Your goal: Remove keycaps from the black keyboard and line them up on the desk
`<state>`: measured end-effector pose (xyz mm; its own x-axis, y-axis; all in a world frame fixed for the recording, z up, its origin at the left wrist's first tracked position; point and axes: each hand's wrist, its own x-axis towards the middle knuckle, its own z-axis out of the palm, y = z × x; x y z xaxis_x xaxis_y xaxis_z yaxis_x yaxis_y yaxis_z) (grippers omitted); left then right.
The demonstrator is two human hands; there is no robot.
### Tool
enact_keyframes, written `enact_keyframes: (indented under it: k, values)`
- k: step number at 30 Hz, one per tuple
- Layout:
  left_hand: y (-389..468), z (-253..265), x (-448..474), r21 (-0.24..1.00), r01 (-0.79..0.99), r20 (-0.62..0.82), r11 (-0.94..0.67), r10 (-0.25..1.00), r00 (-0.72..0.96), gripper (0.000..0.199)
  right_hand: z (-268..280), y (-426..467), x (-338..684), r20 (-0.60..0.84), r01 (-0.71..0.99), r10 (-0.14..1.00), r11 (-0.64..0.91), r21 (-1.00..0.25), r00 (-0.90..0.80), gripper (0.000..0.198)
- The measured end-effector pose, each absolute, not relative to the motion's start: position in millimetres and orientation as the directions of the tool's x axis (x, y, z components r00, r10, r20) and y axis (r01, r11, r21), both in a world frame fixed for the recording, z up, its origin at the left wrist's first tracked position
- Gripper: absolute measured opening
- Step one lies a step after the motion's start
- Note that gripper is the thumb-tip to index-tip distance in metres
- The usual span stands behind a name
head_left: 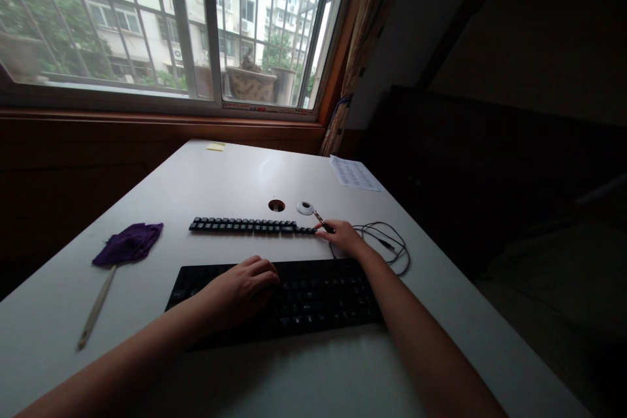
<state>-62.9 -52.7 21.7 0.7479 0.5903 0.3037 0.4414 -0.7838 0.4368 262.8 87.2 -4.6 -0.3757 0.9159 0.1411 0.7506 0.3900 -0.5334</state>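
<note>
My left hand (249,284) lies over the left-middle part of a black keyboard (318,304). Its fingers are curled and drawn together; the fingertips and anything under them are hidden. My right hand (343,235) reaches beyond the keyboard to the right end of a line of black keycaps (245,226) laid out in two rows. There its fingers pinch closed at a small keycap (314,230). Right against these fingers is a slim tool (319,217) with a dark handle, partly covered by the hand. The keyboard's upper rows look dark, its lower rows carry keys.
A round white object (304,208) lies near a cable hole (277,206). Coiled black cable (392,245) is at the right. On the left are a purple cloth (130,243) and a pale stick (98,307). Printed paper (355,173) and a yellow note (215,146) lie farther back.
</note>
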Motion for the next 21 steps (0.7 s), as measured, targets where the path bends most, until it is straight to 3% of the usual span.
enact_keyframes:
  k: [14, 21]
  values:
    - [-54, 25, -62, 0.432, 0.460, 0.279, -0.776, 0.600, 0.750, 0.020, -2, 85, 264, 0.156, 0.744, 0.932, 0.355, -0.567, -0.326, 0.036]
    - [-53, 23, -63, 0.438, 0.453, 0.289, -0.776, 0.599, 0.747, 0.021, 19, 88, 267, 0.366, 0.696, 0.866, 0.494, -0.521, -0.342, 0.032]
